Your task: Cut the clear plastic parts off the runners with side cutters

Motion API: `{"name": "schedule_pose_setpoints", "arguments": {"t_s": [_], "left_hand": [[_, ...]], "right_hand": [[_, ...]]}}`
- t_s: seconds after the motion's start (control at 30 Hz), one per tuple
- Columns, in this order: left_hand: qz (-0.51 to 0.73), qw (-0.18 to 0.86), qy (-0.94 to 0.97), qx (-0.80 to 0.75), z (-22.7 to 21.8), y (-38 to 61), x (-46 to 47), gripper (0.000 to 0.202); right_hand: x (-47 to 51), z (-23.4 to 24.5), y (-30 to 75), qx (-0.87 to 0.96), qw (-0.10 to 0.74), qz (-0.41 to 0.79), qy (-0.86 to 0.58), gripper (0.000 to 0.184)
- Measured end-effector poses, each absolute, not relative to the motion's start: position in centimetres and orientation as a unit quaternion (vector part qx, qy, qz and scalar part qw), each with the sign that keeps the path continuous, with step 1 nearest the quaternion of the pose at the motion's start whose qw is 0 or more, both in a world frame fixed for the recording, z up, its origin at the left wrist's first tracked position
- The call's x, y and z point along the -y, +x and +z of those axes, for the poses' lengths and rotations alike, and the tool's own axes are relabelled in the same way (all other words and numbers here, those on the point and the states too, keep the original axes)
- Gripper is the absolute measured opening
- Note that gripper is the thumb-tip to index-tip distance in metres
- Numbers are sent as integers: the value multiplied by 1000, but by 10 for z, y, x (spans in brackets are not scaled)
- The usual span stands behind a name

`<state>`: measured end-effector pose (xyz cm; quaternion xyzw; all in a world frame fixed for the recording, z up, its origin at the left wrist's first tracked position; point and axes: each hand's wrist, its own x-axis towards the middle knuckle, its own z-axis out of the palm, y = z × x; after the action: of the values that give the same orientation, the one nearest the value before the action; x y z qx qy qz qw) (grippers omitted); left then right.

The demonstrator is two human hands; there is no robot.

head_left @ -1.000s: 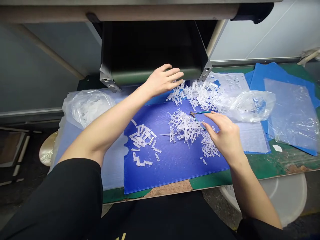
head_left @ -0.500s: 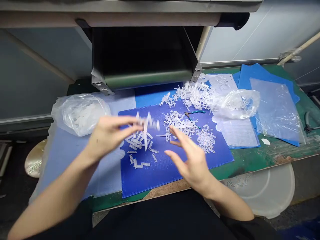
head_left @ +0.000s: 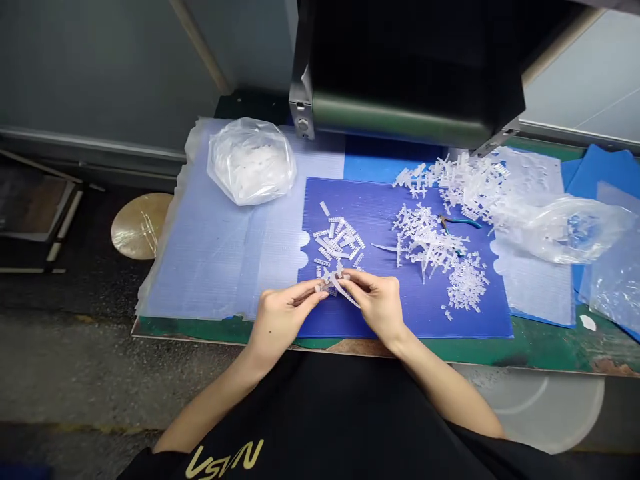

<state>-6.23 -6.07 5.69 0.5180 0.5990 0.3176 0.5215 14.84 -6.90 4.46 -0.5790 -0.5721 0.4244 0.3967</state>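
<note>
My left hand [head_left: 281, 315] and my right hand [head_left: 379, 300] meet near the front of a dark blue corrugated sheet [head_left: 400, 313]. Both pinch a translucent white plastic sprue [head_left: 336, 281] between their fingertips. Just beyond my fingers lies a small pile of separated white plastic pieces [head_left: 336, 243]. To the right sit heaps of uncut white sprues [head_left: 425, 241], with blue-handled cutters [head_left: 460, 222] lying among them.
A clear bag of white parts [head_left: 250, 162] rests at the back left on a pale sheet [head_left: 215, 253]. A dark machine chute [head_left: 405, 87] overhangs the back. More clear bags [head_left: 570, 230] and blue sheets lie right. A white bucket [head_left: 550, 407] stands below the green table edge [head_left: 550, 347].
My left hand fetched a sprue from the far heap and brought it toward me. My right hand left the cutters and joined it. The camera view has swung left and down.
</note>
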Motion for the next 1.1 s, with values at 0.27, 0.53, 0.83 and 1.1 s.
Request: {"name": "schedule_pose_setpoints", "arguments": {"t_s": [0.27, 0.53, 0.83, 1.1], "left_hand": [[351, 570, 437, -601, 41, -78, 40, 30], [347, 573, 438, -599, 37, -67, 30, 32], [325, 559, 510, -568, 52, -36, 35, 28], [244, 366, 749, -496, 38, -40, -23, 36]], "right_hand": [[40, 52, 162, 627, 377, 397, -554, 62], [52, 60, 154, 601, 376, 447, -546, 17], [68, 63, 168, 585, 438, 359, -580, 24], [36, 107, 308, 643, 372, 164, -649, 26]]}}
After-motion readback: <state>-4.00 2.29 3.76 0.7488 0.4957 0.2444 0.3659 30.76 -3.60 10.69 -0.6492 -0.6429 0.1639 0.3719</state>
